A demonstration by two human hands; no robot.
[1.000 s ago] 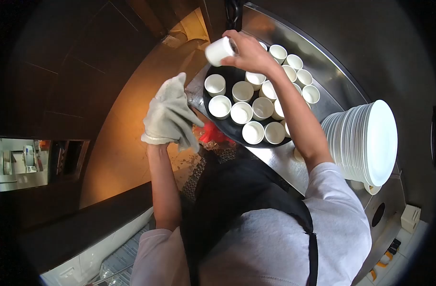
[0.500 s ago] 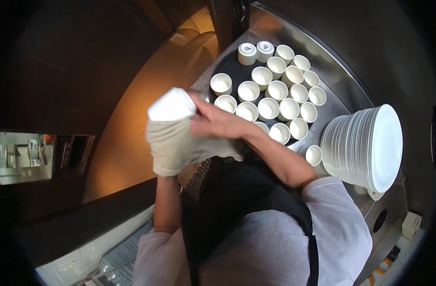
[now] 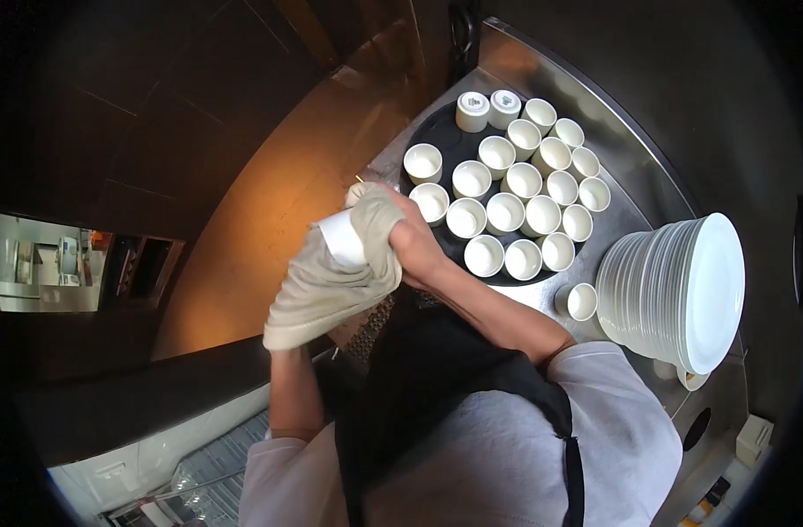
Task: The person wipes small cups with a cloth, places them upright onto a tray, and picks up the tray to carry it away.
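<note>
A white cup [image 3: 343,238] is wrapped in a pale cloth [image 3: 318,294], with part of its side showing. Under that cloth my left hand is covered; the cloth's shape shows it around the cup. My right hand [image 3: 412,239] is closed on the cloth at the cup's right end, its fingers partly hidden. Beside my right hand, several white cups [image 3: 505,213] stand open side up on a round black tray [image 3: 447,140]. Two cups at its far edge are upside down, one of them a cup with a dark mark [image 3: 473,111].
A tall stack of white plates [image 3: 647,294] leans at the right of the steel counter [image 3: 542,299]. A single cup [image 3: 581,301] stands between stack and tray. A raised metal edge [image 3: 595,105] runs behind the tray.
My right hand has carried the cup from the tray to the cloth on my left hand. Cloth now wraps much of the cup, and my right hand has closed on the cloth.
</note>
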